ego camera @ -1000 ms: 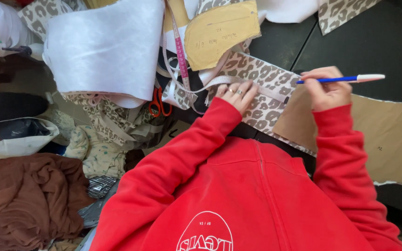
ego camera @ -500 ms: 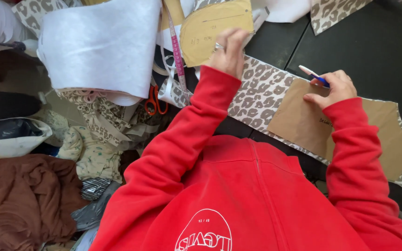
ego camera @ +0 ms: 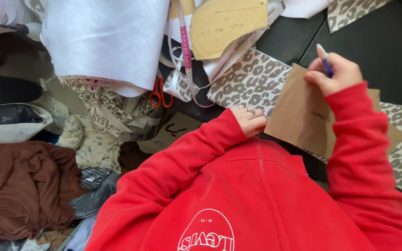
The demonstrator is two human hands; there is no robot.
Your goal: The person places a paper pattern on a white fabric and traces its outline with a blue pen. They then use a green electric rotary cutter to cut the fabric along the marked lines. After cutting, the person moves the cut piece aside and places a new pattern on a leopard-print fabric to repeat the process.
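Two hands are seen on one brown paper pattern piece (ego camera: pixel 298 111), which lies on leopard-print fabric (ego camera: pixel 252 79) near the front edge of the dark worktop (ego camera: pixel 387 42). The pattern's long axis runs along that front edge, from the left hand toward the right side of the worktop, with its far corner raised toward the right hand. The left hand (ego camera: pixel 250 120) is set at the pattern's near left edge, fingers curled and pressed down on paper and fabric; nothing is gripped in it. The right hand (ego camera: pixel 333 72) is closed around a blue pen (ego camera: pixel 324 58), held over the pattern's far corner, white cap end pointing away from the body. Whether the tip touches the paper cannot be told. The left hand is nearer the pattern's left edge, the right hand nearer its upper edge.

Farther back, a second, yellowish pattern piece (ego camera: pixel 229 25) is laid on more fabric scraps, with a pink tape measure (ego camera: pixel 184 46) draped beside it. Orange-handled scissors (ego camera: pixel 160 95) are lodged at the worktop's left edge, below a broad roll of white interfacing (ego camera: pixel 103 42).

No proper containers are noted on the worktop. Off its left edge, a white bag (ego camera: pixel 10 128) holding something dark and a heap of brown cloth (ego camera: pixel 24 186) are seen.
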